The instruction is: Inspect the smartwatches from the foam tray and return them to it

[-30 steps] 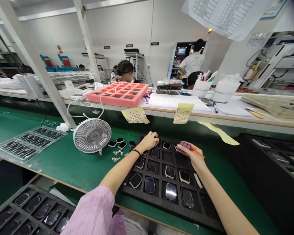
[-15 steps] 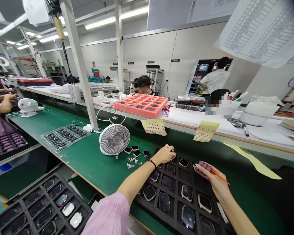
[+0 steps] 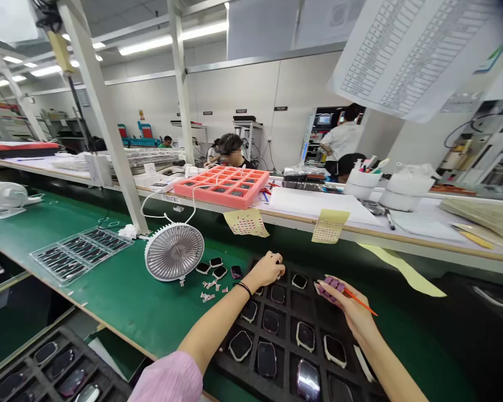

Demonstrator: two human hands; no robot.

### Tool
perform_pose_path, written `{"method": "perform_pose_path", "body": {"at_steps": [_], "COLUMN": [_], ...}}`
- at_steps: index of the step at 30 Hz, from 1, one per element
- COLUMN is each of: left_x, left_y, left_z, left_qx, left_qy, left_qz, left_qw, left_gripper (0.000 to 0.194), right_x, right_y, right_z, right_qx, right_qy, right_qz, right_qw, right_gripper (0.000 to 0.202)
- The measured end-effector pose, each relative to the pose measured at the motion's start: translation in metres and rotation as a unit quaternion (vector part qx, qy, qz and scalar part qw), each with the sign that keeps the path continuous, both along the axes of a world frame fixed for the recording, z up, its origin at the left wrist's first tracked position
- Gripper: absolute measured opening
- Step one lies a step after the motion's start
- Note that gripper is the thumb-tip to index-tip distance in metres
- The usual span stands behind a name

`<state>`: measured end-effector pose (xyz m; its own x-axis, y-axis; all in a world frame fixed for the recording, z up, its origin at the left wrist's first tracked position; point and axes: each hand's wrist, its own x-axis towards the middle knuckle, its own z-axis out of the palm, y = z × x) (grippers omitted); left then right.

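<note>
My left hand (image 3: 269,269) is over the back left of a black foam tray (image 3: 304,304), its fingers curled together at a compartment; whatever they grip is hidden. My right hand (image 3: 350,301) holds a purple ridged piece (image 3: 330,287) above the tray's back right, along with an orange stick (image 3: 360,301) that points to the right. Watch-like cases with dark faces lie in many compartments, among them a white-framed case (image 3: 305,336) and a shiny case (image 3: 308,381) near the front. Some compartments between my hands hold no case.
A round fan (image 3: 174,252) stands left of several loose cases (image 3: 219,272) and small pink-white scraps (image 3: 209,297). A clear tray (image 3: 81,254) lies farther left. Another foam tray (image 3: 54,365) is lower left. Above, a shelf edge (image 3: 293,224) carries an orange tray (image 3: 222,187); people are beyond.
The view has turned to the right, so most things appear farther left. Both hands keep nearly the same places over the tray, and the right still holds the purple piece and orange stick.
</note>
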<state>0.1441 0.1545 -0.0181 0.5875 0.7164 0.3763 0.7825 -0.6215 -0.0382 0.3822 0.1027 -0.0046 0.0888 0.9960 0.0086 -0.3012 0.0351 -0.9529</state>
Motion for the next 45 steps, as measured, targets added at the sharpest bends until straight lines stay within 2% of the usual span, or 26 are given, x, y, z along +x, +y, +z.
{"method": "perform_pose_path", "body": {"at_steps": [6,11,22,30,36,38,40,43,45], "left_x": [0.002,0.002,0.003,0.003,0.013,0.024,0.036,0.054,0.062], "left_y": [0.004,0.009,0.01,0.014,0.003,-0.009,-0.022,-0.04,-0.048], "left_z": [-0.001,-0.002,0.004,0.002,0.018,0.024,0.025,0.018,0.012], "left_qx": [-0.019,-0.022,-0.018,-0.051,-0.053,-0.103,-0.205,-0.313,-0.339], "left_qy": [-0.029,-0.041,-0.047,-0.085,-0.184,-0.251,-0.289,-0.276,-0.256], "left_qz": [-0.009,-0.014,-0.023,-0.031,-0.007,-0.027,-0.077,-0.098,-0.091], "left_qw": [0.999,0.999,0.998,0.995,0.981,0.962,0.932,0.903,0.901], "left_gripper": [0.023,0.024,0.025,0.026,0.028,0.043,0.058,0.059,0.055], "right_x": [-0.003,-0.004,-0.005,-0.007,-0.002,0.001,0.004,0.012,0.017], "right_y": [-0.002,-0.001,0.003,0.0,0.005,0.008,0.009,0.01,0.008], "right_z": [0.003,0.004,0.002,0.006,0.009,0.011,0.015,0.02,0.023], "right_qx": [0.024,0.028,0.033,0.043,0.044,0.044,0.053,0.064,0.045], "right_qy": [-0.009,-0.017,-0.038,-0.045,-0.066,-0.081,-0.099,-0.105,-0.092], "right_qz": [0.011,-0.007,0.003,0.002,0.0,-0.002,-0.004,-0.001,0.017], "right_qw": [1.0,0.999,0.999,0.998,0.997,0.996,0.994,0.992,0.995], "right_gripper": [0.044,0.045,0.049,0.048,0.048,0.047,0.043,0.035,0.037]}}
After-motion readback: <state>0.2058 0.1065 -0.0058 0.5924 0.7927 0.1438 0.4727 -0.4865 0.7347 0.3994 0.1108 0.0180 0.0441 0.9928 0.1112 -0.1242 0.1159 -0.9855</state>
